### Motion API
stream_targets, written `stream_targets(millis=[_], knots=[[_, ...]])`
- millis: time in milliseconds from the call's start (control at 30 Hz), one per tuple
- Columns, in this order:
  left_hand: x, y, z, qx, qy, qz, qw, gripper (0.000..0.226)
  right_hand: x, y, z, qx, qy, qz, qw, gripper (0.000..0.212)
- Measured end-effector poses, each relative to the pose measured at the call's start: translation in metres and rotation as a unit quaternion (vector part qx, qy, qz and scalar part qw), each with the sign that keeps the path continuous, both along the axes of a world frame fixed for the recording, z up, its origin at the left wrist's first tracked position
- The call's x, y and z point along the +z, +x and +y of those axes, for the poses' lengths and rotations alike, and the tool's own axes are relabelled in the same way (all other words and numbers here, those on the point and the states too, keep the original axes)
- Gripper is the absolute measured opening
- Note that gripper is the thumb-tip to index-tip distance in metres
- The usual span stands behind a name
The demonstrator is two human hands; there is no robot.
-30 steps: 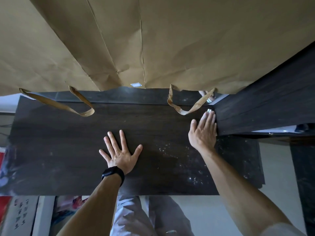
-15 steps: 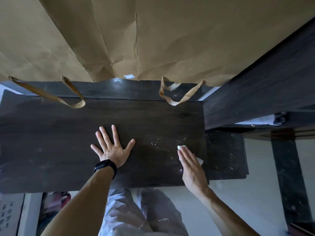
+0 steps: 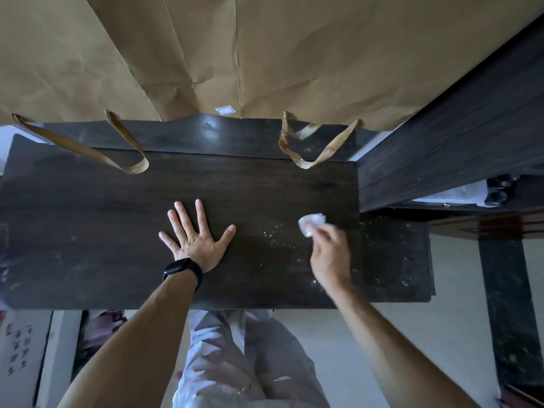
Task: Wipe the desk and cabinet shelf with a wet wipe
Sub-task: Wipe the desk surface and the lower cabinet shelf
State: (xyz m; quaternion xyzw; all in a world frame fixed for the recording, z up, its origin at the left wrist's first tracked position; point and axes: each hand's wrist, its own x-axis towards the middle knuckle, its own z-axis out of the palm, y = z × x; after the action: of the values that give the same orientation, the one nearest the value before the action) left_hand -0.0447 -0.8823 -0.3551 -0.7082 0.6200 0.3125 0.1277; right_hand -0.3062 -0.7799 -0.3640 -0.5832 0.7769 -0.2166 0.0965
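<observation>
A dark wooden shelf spans the middle of the view, dusty with pale specks on its right part. My left hand, with a black watch at the wrist, lies flat on the shelf with fingers spread. My right hand pinches a small white wet wipe at its fingertips, right of the left hand and near the shelf's right end. The wipe looks bunched up, and whether it touches the wood I cannot tell.
Large brown paper bags fill the back of the shelf, their handles drooping onto the wood. A dark cabinet panel rises at the right, with a lower speckled ledge beside the shelf. Pale floor and my legs lie below.
My right hand slid from the back right corner toward the front edge, then moved up a little and now pinches the bunched wipe instead of pressing it flat. The left hand stayed put.
</observation>
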Motion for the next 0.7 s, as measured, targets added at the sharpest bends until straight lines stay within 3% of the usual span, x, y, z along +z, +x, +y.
stream_targets(millis=[67, 133, 267, 367, 500, 600, 700], knots=[[-0.002, 0.001, 0.000, 0.001, -0.004, 0.006, 1.000, 0.099, 0.002, 0.031, 0.025, 0.096, 0.011, -0.020, 0.995, 0.038], [-0.003, 0.008, 0.005, -0.007, -0.033, 0.018, 0.999, 0.093, 0.004, 0.032, 0.030, 0.127, 0.025, -0.024, 0.991, 0.040], [-0.001, 0.046, 0.035, -0.063, -0.126, 0.029, 0.990, 0.078, -0.003, -0.024, -0.020, -0.037, 0.004, 0.029, 0.999, 0.039], [0.004, 0.069, 0.067, -0.051, -0.132, 0.009, 0.990, 0.073, -0.005, -0.023, -0.066, -0.081, 0.017, 0.026, 0.996, 0.040], [0.006, 0.080, 0.100, -0.042, -0.115, -0.004, 0.993, 0.077, -0.005, 0.061, -0.040, 0.092, -0.011, -0.031, 0.995, 0.041], [0.006, 0.076, 0.111, -0.026, -0.096, -0.001, 0.995, 0.076, 0.000, 0.100, 0.019, 0.254, 0.028, -0.083, 0.963, 0.038], [0.005, 0.075, 0.110, -0.020, -0.073, 0.004, 0.997, 0.076, -0.001, 0.083, 0.022, 0.300, 0.049, -0.069, 0.950, 0.033]])
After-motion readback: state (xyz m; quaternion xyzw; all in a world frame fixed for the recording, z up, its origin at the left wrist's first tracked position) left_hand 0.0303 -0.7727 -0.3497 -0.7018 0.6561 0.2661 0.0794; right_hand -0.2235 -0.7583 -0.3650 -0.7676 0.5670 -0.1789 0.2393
